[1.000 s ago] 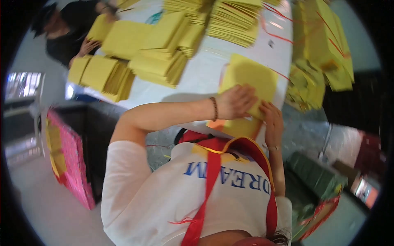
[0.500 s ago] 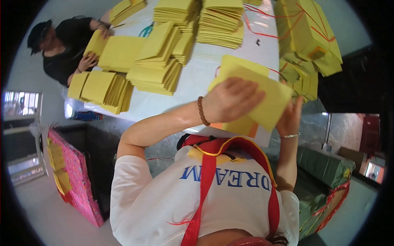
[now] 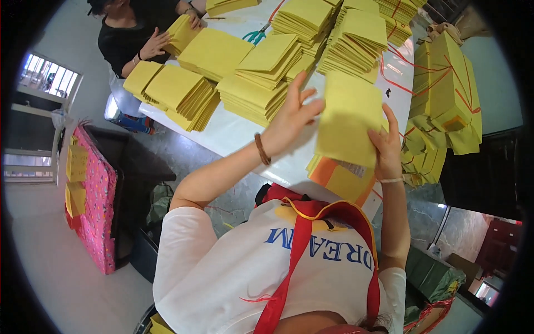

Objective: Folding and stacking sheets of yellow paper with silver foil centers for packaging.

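Note:
A folded sheet of yellow paper (image 3: 350,119) stands raised in front of me, over the table's near edge. My right hand (image 3: 391,146) grips its right edge, thumb in front. My left hand (image 3: 295,114) is beside its left edge, fingers spread; whether a fingertip touches the paper I cannot tell. Below it lie more yellow sheets (image 3: 340,186) with an orange strip. A stack of folded yellow papers (image 3: 253,100) is just left of my left hand, and another stack (image 3: 353,47) rises behind the raised sheet.
Across the white table (image 3: 222,133) a co-worker's hands (image 3: 156,44) hold yellow paper. Teal-handled scissors (image 3: 256,36) lie among the stacks. Red string (image 3: 397,53) trails at right, near tied yellow bundles (image 3: 453,94). A pink patterned panel (image 3: 94,195) stands at left.
My left hand has come off the yellow paper's face and moved left, its fingers spreading. The paper has been turned more upright, still in my right hand. The whole view has shifted.

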Available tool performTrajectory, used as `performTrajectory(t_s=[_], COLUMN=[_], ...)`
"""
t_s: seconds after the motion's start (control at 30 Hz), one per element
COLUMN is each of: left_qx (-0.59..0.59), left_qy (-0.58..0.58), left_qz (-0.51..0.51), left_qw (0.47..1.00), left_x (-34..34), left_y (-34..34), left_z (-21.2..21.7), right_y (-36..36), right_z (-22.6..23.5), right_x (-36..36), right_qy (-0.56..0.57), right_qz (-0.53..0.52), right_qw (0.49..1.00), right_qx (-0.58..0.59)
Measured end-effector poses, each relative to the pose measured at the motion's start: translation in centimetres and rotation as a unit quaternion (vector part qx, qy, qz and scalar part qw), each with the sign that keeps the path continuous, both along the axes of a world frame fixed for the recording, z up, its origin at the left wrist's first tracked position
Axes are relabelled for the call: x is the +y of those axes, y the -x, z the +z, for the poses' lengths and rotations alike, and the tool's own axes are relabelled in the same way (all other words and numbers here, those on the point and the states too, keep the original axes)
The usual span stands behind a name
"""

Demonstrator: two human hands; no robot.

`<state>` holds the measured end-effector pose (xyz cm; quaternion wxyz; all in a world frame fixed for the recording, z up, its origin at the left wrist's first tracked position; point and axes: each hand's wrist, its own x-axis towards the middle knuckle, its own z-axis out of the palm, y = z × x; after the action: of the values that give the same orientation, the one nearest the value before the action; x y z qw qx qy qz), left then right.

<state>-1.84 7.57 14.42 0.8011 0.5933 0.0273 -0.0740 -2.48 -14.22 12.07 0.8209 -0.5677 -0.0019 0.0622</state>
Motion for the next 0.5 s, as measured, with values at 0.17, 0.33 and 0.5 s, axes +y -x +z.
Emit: performTrajectory(t_s=[0.17, 0.33, 0.5], left_qx=[-0.059, -0.124, -0.007], left_qy=[0.037, 0.033, -0.002], left_qz=[-0.074, -0.105, -0.107], left_qw=[0.995, 0.986, 0.994], left_x=[3.8, 12.6, 16.5], left_y=[-4.1, -11.9, -17.0], left_z=[-1.7, -0.9, -3.2], right_y=[-2.0, -1.3, -1.0], right_z=[0.4, 0.3, -0.9], right_x=[4.0, 4.1, 0.9], right_qy=[0.05, 0.033, 0.108], right_qz=[0.038, 0.059, 0.08], right_qw=[0.996, 0.998, 0.991], right_qx=[-0.056, -0.017, 0.005])
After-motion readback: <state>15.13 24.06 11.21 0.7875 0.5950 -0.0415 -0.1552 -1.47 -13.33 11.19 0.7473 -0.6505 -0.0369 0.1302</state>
